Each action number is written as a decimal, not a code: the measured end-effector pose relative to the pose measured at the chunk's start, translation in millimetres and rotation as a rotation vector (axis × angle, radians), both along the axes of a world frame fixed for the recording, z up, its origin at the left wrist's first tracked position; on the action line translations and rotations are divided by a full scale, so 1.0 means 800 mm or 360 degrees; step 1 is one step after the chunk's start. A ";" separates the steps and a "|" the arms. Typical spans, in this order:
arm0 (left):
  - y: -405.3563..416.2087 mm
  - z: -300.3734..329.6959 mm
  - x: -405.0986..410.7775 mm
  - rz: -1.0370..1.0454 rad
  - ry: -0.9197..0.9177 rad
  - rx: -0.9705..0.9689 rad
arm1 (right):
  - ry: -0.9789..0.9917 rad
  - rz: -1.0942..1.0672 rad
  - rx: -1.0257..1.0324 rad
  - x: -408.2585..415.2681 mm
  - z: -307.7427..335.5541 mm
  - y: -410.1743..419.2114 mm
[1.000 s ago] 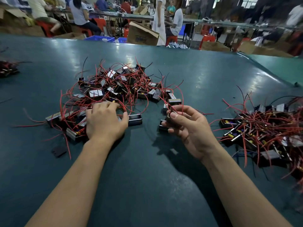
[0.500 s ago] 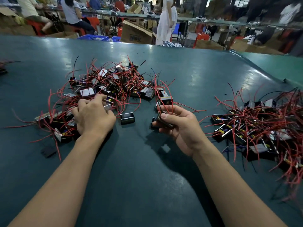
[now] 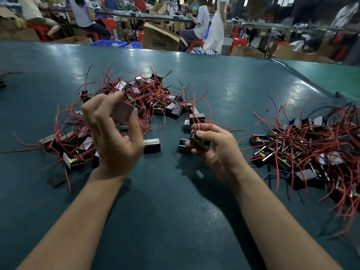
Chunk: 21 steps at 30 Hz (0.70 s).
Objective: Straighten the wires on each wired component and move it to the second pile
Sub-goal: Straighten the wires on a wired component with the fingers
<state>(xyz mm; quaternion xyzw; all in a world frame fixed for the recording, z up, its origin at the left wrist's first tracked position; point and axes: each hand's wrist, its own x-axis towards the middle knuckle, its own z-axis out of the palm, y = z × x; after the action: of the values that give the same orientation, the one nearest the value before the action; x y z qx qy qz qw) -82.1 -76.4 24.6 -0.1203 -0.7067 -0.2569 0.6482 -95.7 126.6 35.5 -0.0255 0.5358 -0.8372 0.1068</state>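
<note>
I have 2 components up at once: my left hand (image 3: 115,137) pinches a dark component (image 3: 122,114) above the tangled pile (image 3: 136,98), and my right hand (image 3: 212,145) grips another component (image 3: 198,142), its red wires (image 3: 204,112) standing up bent. The second pile (image 3: 311,149) waits at the right. I judge the main risk is snagging — trailing wires could drag neighbours off the table (image 3: 175,211), or a hasty tug could kink them.
</note>
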 end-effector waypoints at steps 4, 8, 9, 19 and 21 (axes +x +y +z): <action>0.044 -0.007 0.011 -0.0430 -0.0216 0.0068 | -0.0108 0.0098 -0.0136 -0.002 0.000 -0.002; 0.057 -0.009 0.011 -0.1164 -0.0728 0.0748 | -0.0063 0.0234 -0.0057 0.005 -0.001 -0.005; 0.056 -0.011 0.010 -0.1279 -0.0907 0.0930 | -0.0022 0.0181 -0.0031 0.006 0.000 -0.005; 0.047 -0.012 0.007 -0.1717 -0.1580 0.1600 | -0.0016 -0.0060 0.0045 0.001 0.007 0.016; 0.046 -0.011 0.010 -0.1884 -0.1640 0.1694 | 0.0001 -0.0055 0.0058 0.000 0.007 0.018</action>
<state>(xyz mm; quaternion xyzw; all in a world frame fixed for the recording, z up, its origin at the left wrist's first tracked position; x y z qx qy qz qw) -74.3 -39.5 16.1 -0.0196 -0.5201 -0.8538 -0.0092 -95.6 141.1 40.8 -0.0146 0.5512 -0.8291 0.0927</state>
